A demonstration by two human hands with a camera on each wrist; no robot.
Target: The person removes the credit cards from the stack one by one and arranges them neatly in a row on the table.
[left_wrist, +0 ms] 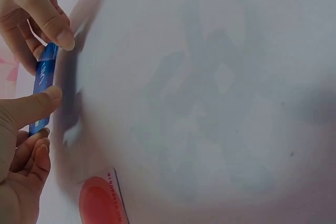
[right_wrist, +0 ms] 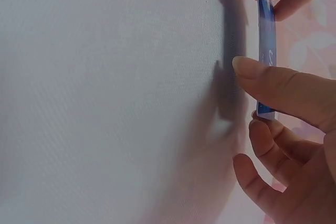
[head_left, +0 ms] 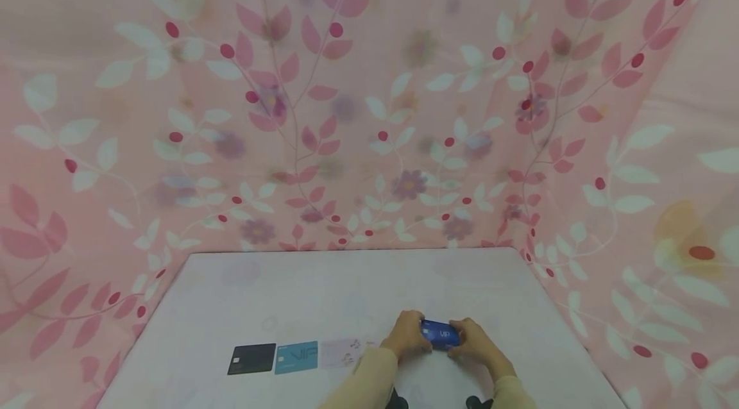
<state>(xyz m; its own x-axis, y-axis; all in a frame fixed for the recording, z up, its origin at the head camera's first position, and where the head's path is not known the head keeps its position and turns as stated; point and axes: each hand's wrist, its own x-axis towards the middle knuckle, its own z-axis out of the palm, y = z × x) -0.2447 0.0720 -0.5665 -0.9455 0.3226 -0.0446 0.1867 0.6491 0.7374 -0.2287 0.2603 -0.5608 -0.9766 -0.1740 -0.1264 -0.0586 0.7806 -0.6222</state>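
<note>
A dark blue card (head_left: 441, 334) with "VIP" on it is held up over the white table by both hands. My left hand (head_left: 407, 333) pinches its left end, and my right hand (head_left: 475, 343) grips the right end. In the left wrist view the same blue card (left_wrist: 44, 72) is tilted, its printed face seen at a slant. From the right wrist, the card (right_wrist: 266, 40) appears almost edge-on, the thumb lying across its face. To the left on the table, a pale card with pinkish flowers (head_left: 337, 352) lies nearest the left sleeve.
A black card (head_left: 251, 359) and a light blue VIP card (head_left: 297, 358) lie in a row beside the pale one. The left wrist view shows a card with a red circle (left_wrist: 102, 203). Floral pink cloth (head_left: 358, 108) hangs around the white table (head_left: 323, 293).
</note>
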